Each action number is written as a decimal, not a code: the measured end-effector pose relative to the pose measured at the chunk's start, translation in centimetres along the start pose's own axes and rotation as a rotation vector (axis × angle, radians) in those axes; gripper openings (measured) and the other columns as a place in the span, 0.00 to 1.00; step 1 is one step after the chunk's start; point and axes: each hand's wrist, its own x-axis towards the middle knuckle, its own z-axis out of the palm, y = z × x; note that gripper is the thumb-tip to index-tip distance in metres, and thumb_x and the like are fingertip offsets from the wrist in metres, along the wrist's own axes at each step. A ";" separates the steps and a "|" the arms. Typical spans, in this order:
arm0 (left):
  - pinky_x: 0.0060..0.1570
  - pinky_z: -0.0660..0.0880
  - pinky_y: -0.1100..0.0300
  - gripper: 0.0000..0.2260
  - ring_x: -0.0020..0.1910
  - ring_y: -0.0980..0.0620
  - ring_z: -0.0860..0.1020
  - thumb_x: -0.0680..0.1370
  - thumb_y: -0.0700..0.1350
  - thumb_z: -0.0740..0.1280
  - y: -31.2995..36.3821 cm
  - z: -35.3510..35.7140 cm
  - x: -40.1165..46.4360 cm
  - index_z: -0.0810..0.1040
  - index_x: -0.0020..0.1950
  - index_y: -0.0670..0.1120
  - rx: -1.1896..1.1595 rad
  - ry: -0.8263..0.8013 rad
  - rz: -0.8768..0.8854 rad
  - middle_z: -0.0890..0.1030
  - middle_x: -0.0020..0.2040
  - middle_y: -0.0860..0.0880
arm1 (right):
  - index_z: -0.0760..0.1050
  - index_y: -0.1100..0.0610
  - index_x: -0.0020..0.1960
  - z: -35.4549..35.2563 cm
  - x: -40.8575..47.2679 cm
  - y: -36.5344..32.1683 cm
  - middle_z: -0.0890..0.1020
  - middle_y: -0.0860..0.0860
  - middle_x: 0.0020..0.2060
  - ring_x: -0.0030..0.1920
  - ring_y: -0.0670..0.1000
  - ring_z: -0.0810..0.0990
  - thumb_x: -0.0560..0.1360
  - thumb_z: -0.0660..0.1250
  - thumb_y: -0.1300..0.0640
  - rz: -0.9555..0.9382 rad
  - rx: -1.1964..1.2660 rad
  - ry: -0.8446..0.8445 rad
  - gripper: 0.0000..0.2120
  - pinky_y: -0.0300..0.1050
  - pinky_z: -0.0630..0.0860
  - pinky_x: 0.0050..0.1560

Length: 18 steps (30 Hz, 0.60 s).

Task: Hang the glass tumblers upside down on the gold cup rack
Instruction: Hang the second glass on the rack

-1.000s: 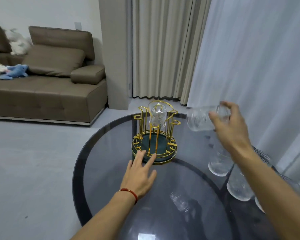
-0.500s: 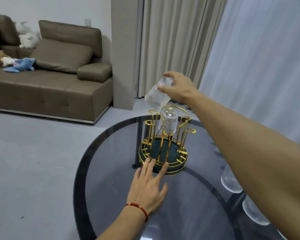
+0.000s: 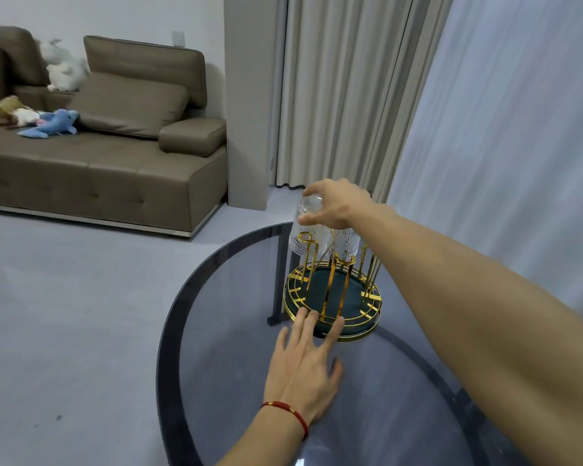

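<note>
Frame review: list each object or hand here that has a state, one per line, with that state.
right hand: gripping the base of the held tumbler from above
held tumbler: upside down, mouth over a rack peg
second tumbler: upside down, already hung on the rack
gold cup rack: upright on the table
left hand: open, flat on the table, fingertips at the rack's rim
glass table: bears the rack

Home living room. Brown upholstered sofa (image 3: 115, 156) against the wall with plush toys (image 3: 53, 122) on the seat, full-length beige curtains (image 3: 337, 95) plus sheer white ones (image 3: 519, 129), grey floor (image 3: 64, 314), round smoked-glass table (image 3: 223, 348) up front.
</note>
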 end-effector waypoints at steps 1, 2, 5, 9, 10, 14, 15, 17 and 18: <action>0.79 0.48 0.42 0.27 0.82 0.45 0.43 0.82 0.60 0.51 0.0 0.0 0.0 0.46 0.80 0.64 -0.001 0.008 -0.001 0.54 0.82 0.43 | 0.68 0.44 0.77 0.3 0.0 0.0 0.79 0.53 0.70 0.69 0.59 0.77 0.73 0.71 0.34 -0.005 -0.055 -0.005 0.35 0.59 0.74 0.65; 0.79 0.48 0.42 0.27 0.82 0.45 0.44 0.81 0.59 0.51 0.0 0.0 0.0 0.47 0.80 0.64 -0.001 0.011 -0.001 0.54 0.82 0.43 | 0.68 0.43 0.76 0.5 0.1 0.0 0.79 0.52 0.69 0.69 0.59 0.76 0.73 0.71 0.33 -0.011 -0.099 -0.011 0.35 0.59 0.72 0.66; 0.79 0.49 0.42 0.27 0.82 0.45 0.44 0.81 0.59 0.51 0.0 0.1 -0.1 0.48 0.80 0.64 -0.001 0.020 0.000 0.55 0.82 0.43 | 0.67 0.43 0.76 0.7 0.3 0.0 0.80 0.53 0.67 0.69 0.59 0.76 0.73 0.72 0.35 -0.040 -0.186 -0.040 0.35 0.62 0.69 0.68; 0.78 0.52 0.43 0.27 0.82 0.44 0.46 0.81 0.58 0.51 0.1 0.1 -0.1 0.50 0.80 0.63 0.007 0.042 -0.001 0.58 0.81 0.43 | 0.65 0.42 0.79 1.0 0.7 0.0 0.79 0.53 0.69 0.70 0.60 0.75 0.74 0.71 0.36 -0.077 -0.334 -0.076 0.36 0.63 0.67 0.69; 0.78 0.52 0.43 0.27 0.82 0.44 0.46 0.81 0.58 0.51 0.1 0.1 -0.1 0.50 0.80 0.63 0.011 0.040 -0.002 0.58 0.81 0.43 | 0.64 0.41 0.79 1.1 0.7 0.0 0.78 0.52 0.69 0.70 0.60 0.75 0.75 0.70 0.35 -0.075 -0.354 -0.082 0.36 0.64 0.66 0.69; 0.78 0.53 0.44 0.27 0.82 0.45 0.46 0.81 0.58 0.52 0.2 0.0 -0.1 0.49 0.80 0.63 0.036 0.036 -0.002 0.58 0.81 0.44 | 0.67 0.42 0.78 0.9 -0.2 0.3 0.78 0.52 0.70 0.72 0.59 0.73 0.80 0.65 0.38 -0.101 -0.390 -0.036 0.28 0.65 0.63 0.70; 0.78 0.53 0.44 0.27 0.82 0.45 0.46 0.81 0.58 0.52 0.2 0.0 0.0 0.49 0.80 0.63 0.047 0.029 -0.004 0.58 0.81 0.44 | 0.70 0.44 0.76 0.9 -0.8 0.5 0.79 0.53 0.69 0.71 0.58 0.73 0.82 0.63 0.40 -0.122 -0.363 0.022 0.24 0.65 0.64 0.69; 0.78 0.54 0.44 0.28 0.81 0.45 0.46 0.81 0.58 0.52 0.3 -0.1 0.0 0.47 0.80 0.63 0.067 0.012 -0.008 0.57 0.81 0.44 | 0.75 0.48 0.72 1.1 -2.6 1.0 0.79 0.53 0.68 0.70 0.57 0.73 0.83 0.61 0.45 -0.156 -0.253 0.181 0.19 0.62 0.65 0.70; 0.77 0.55 0.43 0.28 0.81 0.45 0.46 0.81 0.58 0.52 0.3 -0.2 0.0 0.47 0.80 0.63 0.080 0.004 -0.008 0.57 0.81 0.43 | 0.76 0.50 0.71 1.3 -3.9 1.3 0.79 0.52 0.69 0.71 0.57 0.72 0.83 0.62 0.47 -0.167 -0.173 0.270 0.18 0.59 0.64 0.72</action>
